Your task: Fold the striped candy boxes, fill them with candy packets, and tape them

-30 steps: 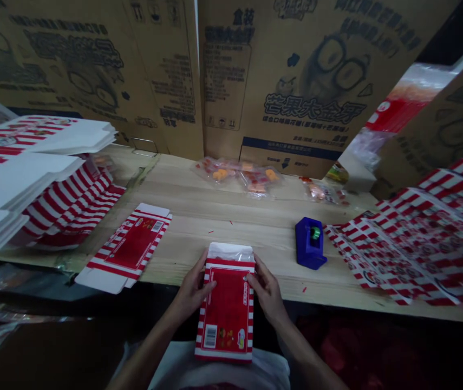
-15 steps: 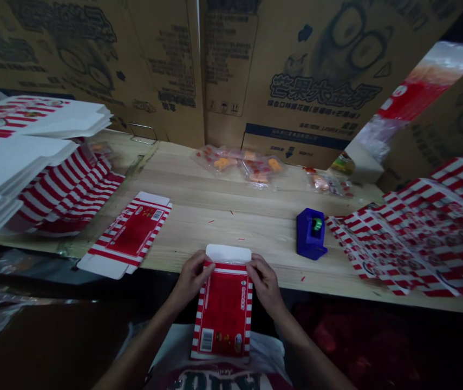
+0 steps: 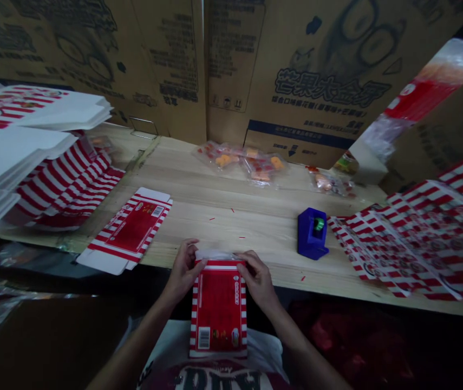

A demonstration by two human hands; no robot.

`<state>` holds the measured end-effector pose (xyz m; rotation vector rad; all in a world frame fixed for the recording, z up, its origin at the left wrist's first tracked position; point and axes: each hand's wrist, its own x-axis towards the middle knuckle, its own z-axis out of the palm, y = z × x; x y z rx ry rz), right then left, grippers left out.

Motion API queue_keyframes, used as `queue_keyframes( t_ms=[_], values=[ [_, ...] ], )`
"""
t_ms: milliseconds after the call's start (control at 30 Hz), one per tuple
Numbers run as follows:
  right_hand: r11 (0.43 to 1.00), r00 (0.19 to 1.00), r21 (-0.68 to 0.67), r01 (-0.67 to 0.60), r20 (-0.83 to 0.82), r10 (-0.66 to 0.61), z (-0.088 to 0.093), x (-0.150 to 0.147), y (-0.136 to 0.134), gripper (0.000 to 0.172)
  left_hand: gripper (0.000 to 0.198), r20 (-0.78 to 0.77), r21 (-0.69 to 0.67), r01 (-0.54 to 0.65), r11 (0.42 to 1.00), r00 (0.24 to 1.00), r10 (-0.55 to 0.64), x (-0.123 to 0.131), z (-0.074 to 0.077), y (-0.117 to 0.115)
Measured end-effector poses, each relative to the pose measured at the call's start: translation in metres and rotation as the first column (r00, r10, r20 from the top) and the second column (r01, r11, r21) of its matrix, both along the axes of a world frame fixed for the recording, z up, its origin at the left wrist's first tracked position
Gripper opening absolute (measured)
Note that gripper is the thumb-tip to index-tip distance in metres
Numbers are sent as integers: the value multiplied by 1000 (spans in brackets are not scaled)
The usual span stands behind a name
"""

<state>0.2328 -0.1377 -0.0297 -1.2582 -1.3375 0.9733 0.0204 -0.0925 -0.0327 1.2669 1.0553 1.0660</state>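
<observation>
A red carton [image 3: 219, 309] with striped red and white edges stands between my hands, close to my body at the table's front edge. My left hand [image 3: 185, 271] pinches its upper left corner, thumb on the printed face. At the upper right corner my right hand [image 3: 258, 275] grips it the same way, fingers behind. The white top flap [image 3: 215, 253] shows as a thin strip between my fingers. Left of my hands, a flat folded carton [image 3: 131, 227] lies on the table.
A blue tape dispenser [image 3: 311, 233] stands right of centre. Striped cartons [image 3: 422, 233] are lined up at the right. Flat cartons [image 3: 32, 146] are piled at the left. Clear candy packets [image 3: 243, 161] lie before large cardboard boxes [image 3: 296, 65]. Small red scraps dot the tabletop [image 3: 190, 200].
The carton's top flap has tipped from standing broad and flat to a narrower strip. My left hand's fingers have lifted and spread a little at the corner. The view has shifted slightly.
</observation>
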Motion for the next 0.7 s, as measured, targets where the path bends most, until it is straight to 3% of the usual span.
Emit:
queue_keyframes(
  t_ms=[100, 200, 333, 533, 700],
  values=[
    [997, 998, -33, -66, -9, 66, 8, 4, 3, 16, 17, -186, 168, 191, 967, 969, -160, -10, 7, 1],
    [986, 995, -157, -65, -82, 53, 14, 6, 7, 25, 15, -255, 230, 227, 946, 953, -167, -11, 14, -1],
    [946, 982, -270, -181, -100, 160, 23, 9, 18, 20, 21, -278, 142, 218, 966, 945, -172, -7, 23, 1],
    [919, 960, -307, -248, 51, 276, 38, 15, 35, 13, 12, -367, 94, 291, 952, 899, -238, -6, 39, 20],
    [897, 936, -326, -299, 82, 342, 46, 17, 49, 14, 22, -194, -131, 384, 914, 894, -403, -6, 46, 39]
  ],
)
